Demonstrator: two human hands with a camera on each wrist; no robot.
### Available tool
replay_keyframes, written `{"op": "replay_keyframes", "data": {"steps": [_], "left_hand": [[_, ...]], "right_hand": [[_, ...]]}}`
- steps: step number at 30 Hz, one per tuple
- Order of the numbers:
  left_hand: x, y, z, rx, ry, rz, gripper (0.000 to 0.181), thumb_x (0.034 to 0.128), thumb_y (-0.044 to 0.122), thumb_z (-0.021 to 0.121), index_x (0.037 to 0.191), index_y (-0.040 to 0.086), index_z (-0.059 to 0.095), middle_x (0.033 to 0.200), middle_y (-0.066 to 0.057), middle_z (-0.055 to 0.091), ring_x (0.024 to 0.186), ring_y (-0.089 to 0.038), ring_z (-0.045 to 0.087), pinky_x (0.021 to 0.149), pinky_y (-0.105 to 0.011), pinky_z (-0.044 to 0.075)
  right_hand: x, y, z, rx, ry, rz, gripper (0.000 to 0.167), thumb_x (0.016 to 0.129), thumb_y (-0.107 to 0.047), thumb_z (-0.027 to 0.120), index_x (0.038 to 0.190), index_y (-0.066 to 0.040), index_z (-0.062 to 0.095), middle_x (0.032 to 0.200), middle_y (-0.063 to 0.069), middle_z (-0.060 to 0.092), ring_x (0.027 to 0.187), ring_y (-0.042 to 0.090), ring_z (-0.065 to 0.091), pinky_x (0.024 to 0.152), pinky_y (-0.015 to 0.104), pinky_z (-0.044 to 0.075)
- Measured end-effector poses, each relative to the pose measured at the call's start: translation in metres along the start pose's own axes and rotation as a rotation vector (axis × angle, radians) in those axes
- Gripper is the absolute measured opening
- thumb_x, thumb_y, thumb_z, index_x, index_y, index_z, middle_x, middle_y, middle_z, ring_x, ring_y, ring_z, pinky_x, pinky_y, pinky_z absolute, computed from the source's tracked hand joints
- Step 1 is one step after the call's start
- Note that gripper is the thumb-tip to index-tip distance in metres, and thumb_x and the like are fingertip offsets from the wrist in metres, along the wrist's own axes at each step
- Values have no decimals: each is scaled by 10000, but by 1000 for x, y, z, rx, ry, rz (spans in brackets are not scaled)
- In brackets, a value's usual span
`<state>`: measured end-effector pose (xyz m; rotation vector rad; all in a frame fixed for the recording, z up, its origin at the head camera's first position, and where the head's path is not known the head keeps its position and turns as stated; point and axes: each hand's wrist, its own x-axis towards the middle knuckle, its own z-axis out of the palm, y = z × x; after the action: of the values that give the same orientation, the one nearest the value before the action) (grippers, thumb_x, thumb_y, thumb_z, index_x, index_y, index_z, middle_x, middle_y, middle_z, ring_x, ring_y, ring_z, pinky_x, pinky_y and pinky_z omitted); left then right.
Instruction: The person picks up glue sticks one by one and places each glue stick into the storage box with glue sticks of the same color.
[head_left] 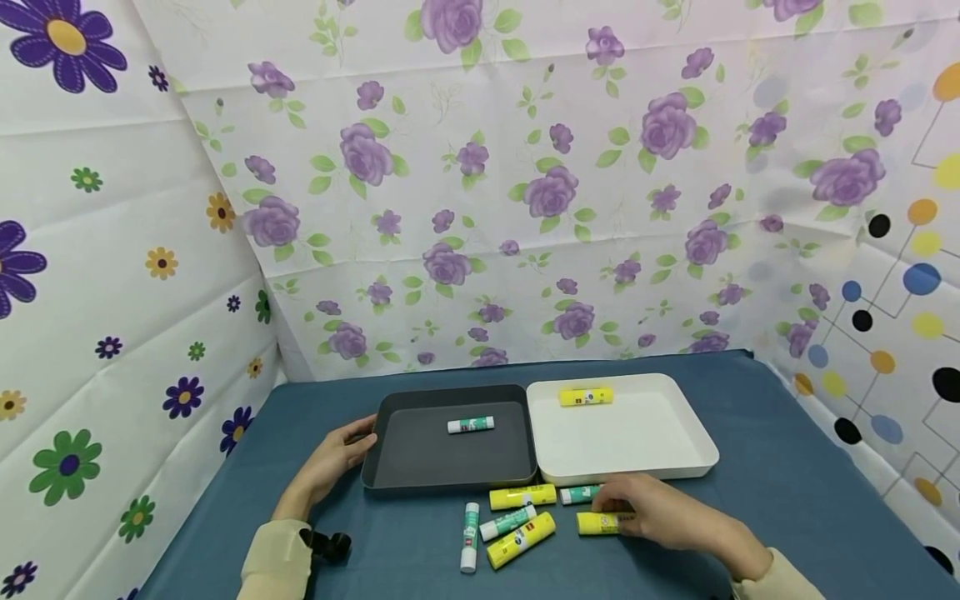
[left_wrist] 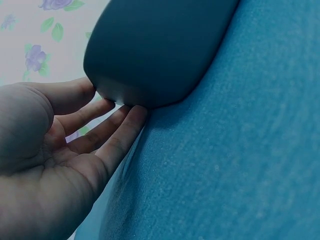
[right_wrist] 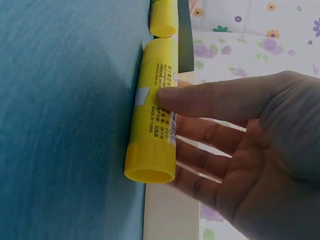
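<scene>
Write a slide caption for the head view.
Left hand touching a dark tray, right hand holding a yellow glue stick in front of a white tray.

We count 4 yellow cylindrical glue sticks [head_left: 598,523], 4 green-and-white cylindrical sticks [head_left: 469,537], 1 dark-grey rectangular tray [head_left: 450,462], 1 white rectangular tray [head_left: 622,437].

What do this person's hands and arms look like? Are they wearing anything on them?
The left hand and right hand are ordinary human hands, with no gloves or rings showing. A pale cream-yellow left sleeve and matching right sleeve cover the forearms. A small, rounded black device sits at the left cuff.
</scene>
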<state>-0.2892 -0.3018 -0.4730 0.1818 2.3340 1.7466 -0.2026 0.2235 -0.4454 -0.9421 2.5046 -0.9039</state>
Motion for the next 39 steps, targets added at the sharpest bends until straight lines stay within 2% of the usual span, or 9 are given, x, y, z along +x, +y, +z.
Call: {"op": "replay_keyframes", "data": {"steps": [12,23,39], "left_hand": [[-3,-5,-2,-5,-18,8,607,1117,214,526,1642,31,282,1602,-248,334,1491,-443,334,1216,-614,300],[-3,-2,-1,-1,-19,5,615,1114,214,533,1643,29,279,1600,-250,331,1491,-443,332,1215,-619,297],[0,-3,-2,0,-27,1,607,1119,215,523,1647,43,278,1602,-245,329,1490,-437,338,1216,-606,306]], "right_hand": [[0,1,-1,-24,-11,-6,302,950,-62,753,1178,-262,754,1086,-167,692,975,30,648,825,301,586],[-2,2,-9,21,-7,-9,249,968,-120,749,1177,-256,756,1100,-152,707,982,46,660,822,294,588],[-4,2,-14,22,43,-54,247,971,-150,752,1201,-239,755,1138,-119,706,1035,85,667,847,300,594]]}}
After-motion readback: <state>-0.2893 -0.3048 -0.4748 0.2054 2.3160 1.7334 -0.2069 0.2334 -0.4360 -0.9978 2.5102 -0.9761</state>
